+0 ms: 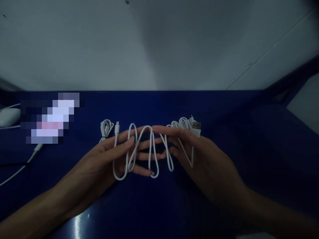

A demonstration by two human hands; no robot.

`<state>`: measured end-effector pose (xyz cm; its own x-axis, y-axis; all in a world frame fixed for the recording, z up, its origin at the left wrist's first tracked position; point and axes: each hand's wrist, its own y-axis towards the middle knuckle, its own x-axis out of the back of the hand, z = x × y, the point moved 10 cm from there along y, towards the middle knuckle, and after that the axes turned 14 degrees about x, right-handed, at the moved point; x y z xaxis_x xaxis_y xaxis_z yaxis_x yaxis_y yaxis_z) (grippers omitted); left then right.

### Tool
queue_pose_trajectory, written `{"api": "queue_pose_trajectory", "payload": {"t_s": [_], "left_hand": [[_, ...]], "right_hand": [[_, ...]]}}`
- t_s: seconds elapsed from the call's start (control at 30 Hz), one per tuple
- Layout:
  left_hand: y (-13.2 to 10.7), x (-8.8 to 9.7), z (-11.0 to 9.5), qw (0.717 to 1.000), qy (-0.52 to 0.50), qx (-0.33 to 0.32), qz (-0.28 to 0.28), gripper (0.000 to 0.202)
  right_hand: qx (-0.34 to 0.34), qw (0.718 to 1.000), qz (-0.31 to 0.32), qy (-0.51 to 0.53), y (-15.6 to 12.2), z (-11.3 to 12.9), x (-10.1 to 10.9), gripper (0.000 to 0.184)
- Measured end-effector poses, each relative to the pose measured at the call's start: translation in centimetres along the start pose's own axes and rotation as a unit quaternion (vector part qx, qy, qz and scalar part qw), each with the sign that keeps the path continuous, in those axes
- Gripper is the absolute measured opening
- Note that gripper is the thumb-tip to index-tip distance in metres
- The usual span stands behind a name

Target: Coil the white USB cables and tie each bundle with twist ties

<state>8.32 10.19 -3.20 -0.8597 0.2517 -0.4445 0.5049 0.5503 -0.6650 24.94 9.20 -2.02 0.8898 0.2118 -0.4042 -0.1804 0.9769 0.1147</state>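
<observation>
A white USB cable [154, 152] hangs in zigzag loops between my two hands above the blue table. My left hand [107, 156] pins some loops under its thumb, with the other fingers stretched behind them. The small connector [117, 128] at the cable's end points upward beside the left index finger. My right hand [199, 151] has its fingers round the loops on the other side, partly hiding them. A USB-A plug [196, 126] shows just above the right hand; whether it belongs to the held cable is unclear.
A coiled white cable with a dark tie [106, 128] lies behind my left hand. More coiled white cable [183, 122] sits behind my right hand. At left, a pixelated bright object [56, 116] has a white cord [18, 171] beside a white rounded object [10, 117]. A pale wall [99, 49] borders the blue table [149, 209].
</observation>
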Motion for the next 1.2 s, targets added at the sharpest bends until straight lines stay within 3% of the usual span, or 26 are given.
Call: {"api": "queue_pose_trajectory", "payload": {"t_s": [0.17, 0.67, 1.03, 1.2], "left_hand": [[-0.2, -0.2, 0.4, 0.999, 0.037, -0.002, 0.010, 0.046], [0.0, 1.1, 0.7, 0.999, 0.028, 0.003, -0.028, 0.029], [0.1, 0.8, 1.0, 1.000, 0.018, 0.005, 0.009, 0.034], [0.1, 0.5, 0.9, 1.000, 0.003, 0.010, 0.016, 0.029]], "right_hand": [[-0.047, 0.999, -0.010, -0.013, -0.1, -0.3, -0.3, 0.043], [0.012, 1.000, 0.003, -0.003, 0.4, 0.1, 0.0, 0.041], [-0.015, 0.999, -0.026, 0.020, 0.6, 0.3, -0.2, 0.036], [-0.031, 0.996, -0.066, 0.051, 0.4, -0.3, 0.3, 0.045]]}}
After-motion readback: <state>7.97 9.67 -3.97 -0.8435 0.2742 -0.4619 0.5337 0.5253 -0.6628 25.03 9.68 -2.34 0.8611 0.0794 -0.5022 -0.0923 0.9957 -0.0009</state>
